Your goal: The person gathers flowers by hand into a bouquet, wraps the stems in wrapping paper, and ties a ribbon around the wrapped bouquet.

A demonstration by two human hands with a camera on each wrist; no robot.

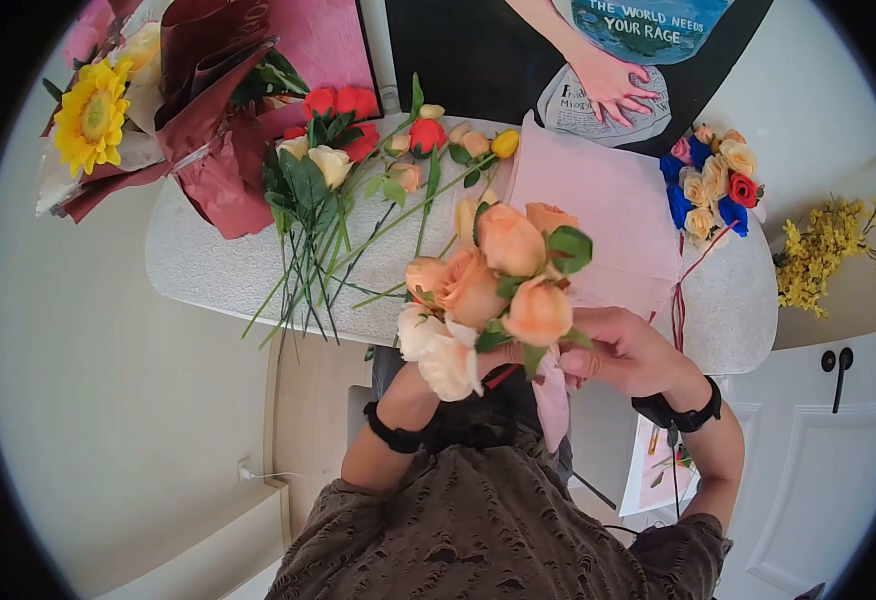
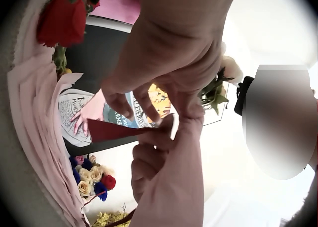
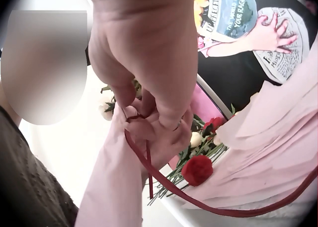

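A small bouquet of peach and cream roses (image 1: pixel 503 290) is held up in front of the person's torso, its stems wrapped in pale pink paper (image 2: pixel 176 187). My left hand (image 2: pixel 174 53) grips the gathered neck of the wrap; in the head view the blooms hide most of it. At the same neck, my right hand (image 1: pixel 623 350) pinches a dark red ribbon (image 3: pixel 174 187). The ribbon loops round the paper, and one long tail runs off over the pink sheets. A broad ribbon end (image 2: pixel 112 130) sticks out near the fingers in the left wrist view.
On the white table (image 1: pixel 208 265) lie loose rose stems (image 1: pixel 318 240) and a stack of pink paper sheets (image 1: pixel 598 220). A wrapped bouquet with a sunflower (image 1: pixel 93 115) is at the left. Blue, cream and red roses (image 1: pixel 715 185) stand at the right, before a dark painting (image 1: pixel 458 60).
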